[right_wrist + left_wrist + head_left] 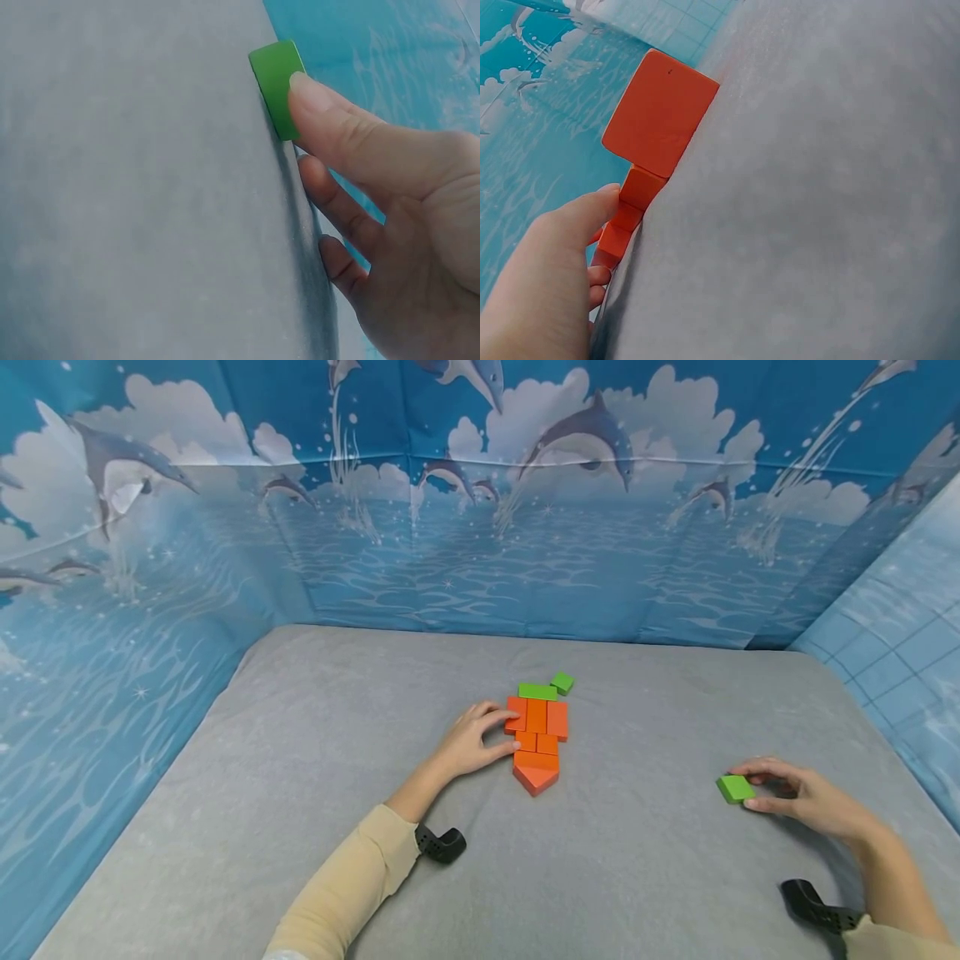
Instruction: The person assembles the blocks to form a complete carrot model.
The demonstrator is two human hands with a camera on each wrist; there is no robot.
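Observation:
Orange blocks (536, 717) lie flat together in a carrot-like shape with a pointed block (536, 774) at the near end. A green rectangular block (537, 692) sits against the far end, and a small green block (562, 682) stands at its right corner. My left hand (467, 742) rests at the arrangement's left side, fingertips on the upper left orange block and thumb at a small one. In the left wrist view, the thumb (604, 196) touches the orange blocks' edge. Off to the right, my right hand (813, 797) pinches a green block (735, 788) between thumb and fingers, close over the cloth.
A grey cloth (637, 868) covers the table. Blue curtains (465, 568) printed with dolphins and waves stand behind it and along both sides. Each wrist wears a black camera mount, one at the left wrist (442, 843) and one at the right (813, 906).

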